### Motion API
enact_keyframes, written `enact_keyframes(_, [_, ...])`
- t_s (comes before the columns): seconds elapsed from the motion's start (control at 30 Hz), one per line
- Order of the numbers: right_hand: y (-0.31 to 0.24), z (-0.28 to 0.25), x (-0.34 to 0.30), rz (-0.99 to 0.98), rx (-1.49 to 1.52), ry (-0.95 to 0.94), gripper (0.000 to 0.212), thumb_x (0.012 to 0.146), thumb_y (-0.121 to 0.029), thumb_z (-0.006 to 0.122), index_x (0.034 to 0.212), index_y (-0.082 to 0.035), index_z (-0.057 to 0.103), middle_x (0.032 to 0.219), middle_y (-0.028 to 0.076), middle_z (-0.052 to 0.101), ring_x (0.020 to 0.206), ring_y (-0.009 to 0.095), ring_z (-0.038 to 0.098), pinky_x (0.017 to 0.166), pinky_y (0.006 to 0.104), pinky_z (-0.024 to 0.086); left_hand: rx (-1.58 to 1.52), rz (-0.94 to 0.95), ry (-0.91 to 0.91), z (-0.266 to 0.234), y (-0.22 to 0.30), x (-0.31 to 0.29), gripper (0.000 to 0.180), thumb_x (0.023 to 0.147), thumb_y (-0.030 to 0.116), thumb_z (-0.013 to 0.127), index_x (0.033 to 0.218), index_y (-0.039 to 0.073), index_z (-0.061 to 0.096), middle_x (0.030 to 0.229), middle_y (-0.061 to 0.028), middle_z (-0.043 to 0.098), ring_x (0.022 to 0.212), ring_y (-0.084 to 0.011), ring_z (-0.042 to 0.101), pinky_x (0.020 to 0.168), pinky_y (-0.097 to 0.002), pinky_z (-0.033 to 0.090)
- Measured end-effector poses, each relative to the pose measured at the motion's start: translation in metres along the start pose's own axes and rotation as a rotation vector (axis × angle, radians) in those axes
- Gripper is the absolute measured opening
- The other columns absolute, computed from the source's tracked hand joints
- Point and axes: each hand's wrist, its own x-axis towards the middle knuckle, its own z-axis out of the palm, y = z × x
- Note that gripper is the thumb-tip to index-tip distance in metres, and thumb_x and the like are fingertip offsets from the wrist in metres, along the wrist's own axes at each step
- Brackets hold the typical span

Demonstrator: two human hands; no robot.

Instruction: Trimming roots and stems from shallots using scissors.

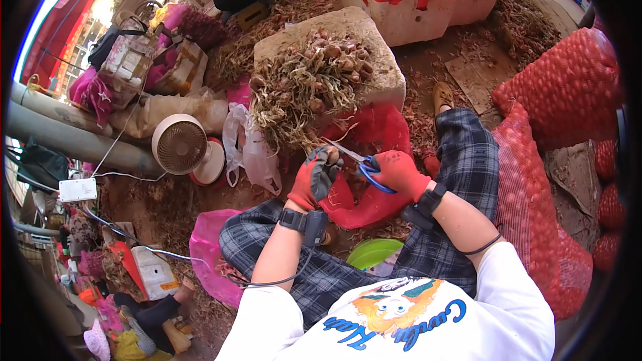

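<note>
My left hand (313,179), in a red glove with a dark grey palm, is closed around a shallot (333,155) by its bulb. Dried stalks stick out beyond those fingers. My right hand (402,175), gloved in red, grips a pair of blue-handled scissors (368,168); the blades point up and left, close to the shallot. Just beyond both hands, a heap of dried shallots (321,73) with stringy tops lies on a pale foam block (381,60). A red mesh bag (384,127) spreads below the block, between my legs.
Full red mesh sacks (562,87) stand at my right. Foam boxes (408,17) sit at the back. To my left are a round fan (179,144), a white plastic bag (257,160) and a cable. A green basin (374,253) lies near my lap; another person (150,314) sits lower left.
</note>
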Motion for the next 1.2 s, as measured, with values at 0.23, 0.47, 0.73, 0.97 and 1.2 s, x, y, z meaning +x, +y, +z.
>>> enact_keyframes(0.23, [-0.008, -0.026, -0.007, 0.001, 0.086, 0.083, 0.047, 0.079, -0.053, 0.061, 0.092, -0.008, 0.064, 0.083, 0.015, 0.065, 0.079, 0.033, 0.064, 0.068, 0.0419, 0.049, -0.382, -0.040, -0.054, -0.017, 0.009, 0.003, 0.032, 0.096, 0.030, 0.048, 0.118, 0.006, 0.050, 0.108, -0.0058, 0.058, 0.084, -0.0111, 0.057, 0.072, -0.0232, 0.054])
enact_keyframes(0.47, [-0.008, -0.021, -0.012, -0.061, -0.119, 0.078, 0.048, 0.078, -0.053, 0.060, 0.090, -0.007, 0.064, 0.079, 0.013, 0.066, 0.076, 0.030, 0.064, 0.067, 0.0403, 0.050, -0.260, 0.060, 0.009, -0.011, 0.007, 0.003, 0.021, 0.096, 0.026, 0.051, 0.107, 0.010, 0.056, 0.094, 0.0021, 0.060, 0.082, -0.0077, 0.056, 0.069, -0.0197, 0.049])
enact_keyframes(0.73, [-0.002, -0.009, -0.010, -0.026, 0.001, 0.005, 0.046, 0.079, -0.053, 0.059, 0.090, -0.009, 0.065, 0.075, 0.012, 0.065, 0.071, 0.030, 0.065, 0.064, 0.0393, 0.050, -0.256, 0.041, 0.054, -0.009, 0.009, 0.003, 0.020, 0.095, 0.024, 0.053, 0.108, 0.009, 0.056, 0.092, 0.0043, 0.058, 0.082, -0.0065, 0.055, 0.071, -0.0182, 0.046])
enact_keyframes(0.97, [-0.013, -0.026, -0.014, -0.050, -0.045, 0.111, 0.045, 0.075, -0.054, 0.064, 0.089, -0.011, 0.066, 0.077, 0.010, 0.066, 0.074, 0.029, 0.065, 0.065, 0.0402, 0.050, -0.007, 0.202, 0.077, -0.008, 0.009, 0.005, 0.028, 0.095, 0.022, 0.052, 0.119, 0.007, 0.053, 0.103, 0.0015, 0.059, 0.093, -0.0091, 0.057, 0.083, -0.0254, 0.048])
enact_keyframes(1.2, [-0.004, -0.024, -0.012, -0.034, -0.226, 0.059, 0.042, 0.078, -0.051, 0.059, 0.086, -0.011, 0.065, 0.076, 0.011, 0.066, 0.072, 0.029, 0.065, 0.064, 0.0398, 0.050, 0.113, 0.191, 0.094, -0.008, 0.011, 0.002, 0.029, 0.094, 0.020, 0.054, 0.121, 0.008, 0.052, 0.104, 0.0004, 0.059, 0.091, -0.0087, 0.058, 0.078, -0.0238, 0.049])
